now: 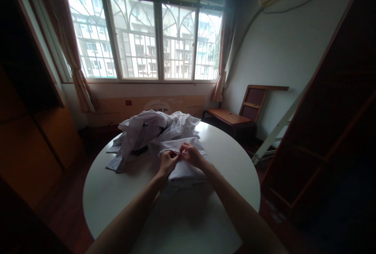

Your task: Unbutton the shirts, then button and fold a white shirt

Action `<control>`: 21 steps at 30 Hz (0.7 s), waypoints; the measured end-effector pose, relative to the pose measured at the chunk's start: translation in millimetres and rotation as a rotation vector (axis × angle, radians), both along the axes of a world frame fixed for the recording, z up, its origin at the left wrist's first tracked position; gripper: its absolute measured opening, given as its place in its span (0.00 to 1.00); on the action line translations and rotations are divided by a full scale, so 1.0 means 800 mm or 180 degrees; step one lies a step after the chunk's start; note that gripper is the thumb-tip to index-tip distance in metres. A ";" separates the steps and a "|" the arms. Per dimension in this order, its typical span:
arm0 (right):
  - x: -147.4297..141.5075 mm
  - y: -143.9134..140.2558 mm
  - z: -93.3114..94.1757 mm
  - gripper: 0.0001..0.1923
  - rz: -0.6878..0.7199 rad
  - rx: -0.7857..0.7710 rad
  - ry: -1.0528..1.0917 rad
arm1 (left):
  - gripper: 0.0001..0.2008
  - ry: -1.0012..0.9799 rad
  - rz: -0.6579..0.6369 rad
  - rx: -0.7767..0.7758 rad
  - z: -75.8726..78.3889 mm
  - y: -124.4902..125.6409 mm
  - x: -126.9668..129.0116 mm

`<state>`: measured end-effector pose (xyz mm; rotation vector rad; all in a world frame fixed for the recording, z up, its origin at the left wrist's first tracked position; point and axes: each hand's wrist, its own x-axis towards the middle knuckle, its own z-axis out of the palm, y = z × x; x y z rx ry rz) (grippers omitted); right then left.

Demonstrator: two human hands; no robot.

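A folded white garment (187,172), which looks like a shirt, lies on the round white table (235,167) in front of me. My left hand (169,162) pinches its fabric with thumb and fingers closed. Just to the right, my right hand (190,154) also pinches the cloth, its fingertips almost meeting those of the left. The exact bit of cloth between the fingers is too small to make out. Behind and to the left is a crumpled heap of white clothes (141,128), with some dark parts showing in it.
A wooden chair (232,116) stands beyond the table at the right, near a pale slanted metal frame (273,138). A long printed cardboard box (117,107) leans under the window. Cabinets (32,140) are on the left, and a dark wooden shelf (320,128) rises on the right.
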<state>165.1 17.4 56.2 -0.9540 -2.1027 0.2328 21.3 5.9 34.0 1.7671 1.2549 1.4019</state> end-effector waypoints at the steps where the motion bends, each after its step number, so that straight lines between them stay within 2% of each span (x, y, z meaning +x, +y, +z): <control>1: -0.002 0.000 0.000 0.03 -0.0025 -0.0066 0.0061 | 0.07 -0.0005 -0.0005 -0.0007 0.000 0.000 0.000; 6: -0.008 0.002 -0.004 0.02 -0.0180 -0.0569 0.0363 | 0.04 -0.0072 -0.0023 -0.0016 0.000 0.003 0.000; 10: -0.006 0.009 -0.007 0.04 -0.0044 -0.1156 0.0763 | 0.03 -0.0171 -0.0056 -0.0007 -0.002 0.004 -0.001; 14: 0.000 0.023 -0.009 0.06 -0.0333 -0.1367 0.1360 | 0.09 -0.0121 -0.0377 0.0127 -0.003 -0.003 0.007; 16: 0.004 0.028 -0.007 0.07 -0.0546 -0.1327 0.1593 | 0.12 -0.0072 -0.0602 0.0210 -0.001 -0.009 0.012; 18: 0.010 0.029 -0.004 0.07 -0.0761 -0.1044 0.1584 | 0.13 -0.0041 -0.0677 0.0267 0.003 -0.014 0.015; 21: 0.022 0.027 -0.001 0.07 -0.0814 -0.0463 0.1080 | 0.11 0.0011 -0.0523 0.0320 0.011 -0.015 0.015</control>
